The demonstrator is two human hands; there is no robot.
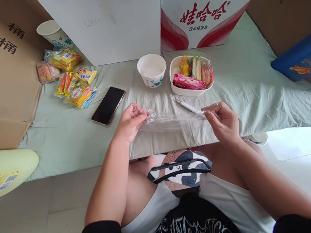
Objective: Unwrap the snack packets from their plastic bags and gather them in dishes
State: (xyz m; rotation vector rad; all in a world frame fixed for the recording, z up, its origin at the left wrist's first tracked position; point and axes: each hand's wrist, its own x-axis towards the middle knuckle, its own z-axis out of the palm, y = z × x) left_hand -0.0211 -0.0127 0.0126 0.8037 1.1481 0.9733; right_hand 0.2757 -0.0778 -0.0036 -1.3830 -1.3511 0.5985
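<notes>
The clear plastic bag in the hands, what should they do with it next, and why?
Probably pull its mouth open: the left hand and right hand pinch the ends of the clear bag, which is stretched flat.

Bright, even daylight with soft, faint shadows, sharp focus throughout, and wide-angle bending toward the edges.

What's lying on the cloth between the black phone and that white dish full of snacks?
In the head view, an empty white paper bowl stands between the phone and the snack dish. Nearer the person, both hands stretch a clear plastic bag.
</notes>
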